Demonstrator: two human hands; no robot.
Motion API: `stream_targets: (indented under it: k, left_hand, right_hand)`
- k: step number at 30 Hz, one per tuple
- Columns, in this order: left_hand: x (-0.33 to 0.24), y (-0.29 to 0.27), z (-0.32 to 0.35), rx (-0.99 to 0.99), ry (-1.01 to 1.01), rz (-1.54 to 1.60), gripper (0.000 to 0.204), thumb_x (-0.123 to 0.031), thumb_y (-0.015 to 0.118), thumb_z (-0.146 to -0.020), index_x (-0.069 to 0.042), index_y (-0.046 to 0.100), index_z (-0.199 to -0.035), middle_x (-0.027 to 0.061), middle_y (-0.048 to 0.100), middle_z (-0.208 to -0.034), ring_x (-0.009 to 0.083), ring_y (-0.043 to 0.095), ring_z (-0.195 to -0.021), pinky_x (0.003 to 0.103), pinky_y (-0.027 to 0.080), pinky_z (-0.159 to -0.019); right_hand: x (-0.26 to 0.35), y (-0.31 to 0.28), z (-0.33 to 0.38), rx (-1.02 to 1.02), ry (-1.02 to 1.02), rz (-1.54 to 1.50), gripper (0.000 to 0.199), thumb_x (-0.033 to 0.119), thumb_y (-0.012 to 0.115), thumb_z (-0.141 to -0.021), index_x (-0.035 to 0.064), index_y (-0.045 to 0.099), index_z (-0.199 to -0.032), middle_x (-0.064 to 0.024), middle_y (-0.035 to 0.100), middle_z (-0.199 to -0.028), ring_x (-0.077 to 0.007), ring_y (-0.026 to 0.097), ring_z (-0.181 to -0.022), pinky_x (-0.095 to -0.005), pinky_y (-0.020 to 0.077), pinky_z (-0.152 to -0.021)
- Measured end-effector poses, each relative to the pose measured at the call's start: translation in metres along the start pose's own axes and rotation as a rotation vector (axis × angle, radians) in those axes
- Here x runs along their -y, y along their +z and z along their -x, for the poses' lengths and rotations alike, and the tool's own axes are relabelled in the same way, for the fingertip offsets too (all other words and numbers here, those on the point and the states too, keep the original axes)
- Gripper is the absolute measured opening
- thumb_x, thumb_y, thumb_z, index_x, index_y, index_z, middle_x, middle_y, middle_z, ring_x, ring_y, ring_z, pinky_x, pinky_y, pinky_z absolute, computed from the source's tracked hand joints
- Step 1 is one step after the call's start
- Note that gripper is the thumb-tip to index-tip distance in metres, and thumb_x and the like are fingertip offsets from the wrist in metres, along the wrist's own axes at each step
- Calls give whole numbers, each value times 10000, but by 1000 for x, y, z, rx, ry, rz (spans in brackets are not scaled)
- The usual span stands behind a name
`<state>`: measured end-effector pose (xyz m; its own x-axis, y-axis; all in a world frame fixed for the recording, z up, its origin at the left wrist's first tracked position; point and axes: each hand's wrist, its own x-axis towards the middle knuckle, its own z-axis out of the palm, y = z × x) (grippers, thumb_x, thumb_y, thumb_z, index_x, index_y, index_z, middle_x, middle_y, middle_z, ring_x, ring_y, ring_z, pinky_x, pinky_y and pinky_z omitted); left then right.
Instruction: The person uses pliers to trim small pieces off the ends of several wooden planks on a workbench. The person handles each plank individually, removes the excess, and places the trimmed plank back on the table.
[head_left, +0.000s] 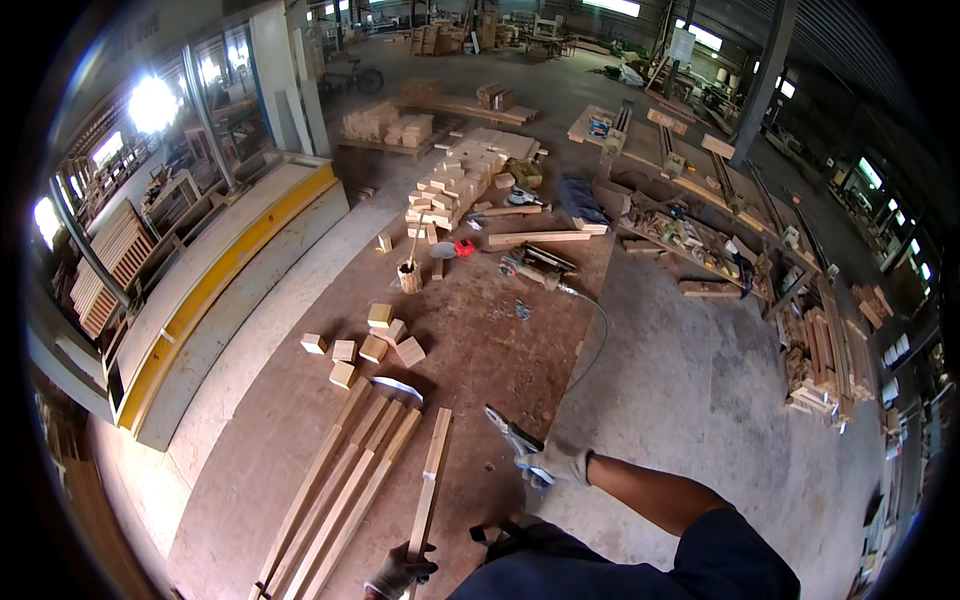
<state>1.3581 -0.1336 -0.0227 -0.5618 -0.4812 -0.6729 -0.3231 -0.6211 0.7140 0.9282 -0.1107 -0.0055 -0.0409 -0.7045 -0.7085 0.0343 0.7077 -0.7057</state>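
Note:
My gloved left hand (400, 570) is closed around the near end of a long wooden strip (429, 495), which points away from me along the table's near part. In my gloved right hand (562, 463) is a metal hand tool with bluish handles, like pliers (508, 430), its narrow end pointing toward the strip. Just left of the held strip lie several similar long wooden strips (350, 480), side by side. A white curved piece (397, 387) rests across their far ends. Beyond them sit several small wooden blocks (374, 348) in a loose group.
The brown worktable (480, 350) carries an air tool (537, 266) with a hose, a wooden cup (410, 277) holding a stick, a red-and-grey tool (458, 248) and stacked wood pieces (450, 190). A yellow-striped bench (230, 270) stands left; a clamp bench (690, 175) stands right.

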Motion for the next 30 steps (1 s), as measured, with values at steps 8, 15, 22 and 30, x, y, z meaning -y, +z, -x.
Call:
stream_targets:
  k: [8, 15, 22, 30]
  left_hand:
    - [15, 10, -6, 10, -35, -27, 445, -27, 856, -799, 4, 689, -1210, 38, 706, -775, 116, 652, -626, 251, 522, -575]
    - [29, 7, -7, 36, -41, -56, 438, -38, 862, -799, 0, 693, -1201, 20, 689, -773, 107, 653, -653, 253, 535, -595]
    - [23, 8, -4, 22, -16, -136, 415, -47, 860, -802, -5, 706, -1185, 16, 680, -776, 107, 647, -659, 255, 537, -604]
    - [34, 6, -10, 57, 25, -48, 445, -37, 861, -803, 12, 687, -1210, 21, 687, -788, 108, 657, -673, 246, 547, -631]
  right_hand:
    - [-86, -21, -85, -141, -82, 134, 622, 559, 711, -905, -58, 748, -975, -190, 754, -844, -295, 751, -811, -406, 554, -679]
    - [-27, 10, -25, -149, -60, 534, 645, 547, 699, -905, -83, 737, -1037, -272, 741, -902, -386, 744, -902, -456, 556, -761]
    - [-15, 12, -3, -239, -127, 607, 533, 482, 716, -925, -47, 752, -974, -167, 716, -733, -244, 718, -703, -416, 545, -668]
    - [-31, 13, -16, -197, -98, 595, 639, 532, 732, -886, -87, 728, -1043, -285, 738, -906, -388, 753, -887, -453, 565, -768]
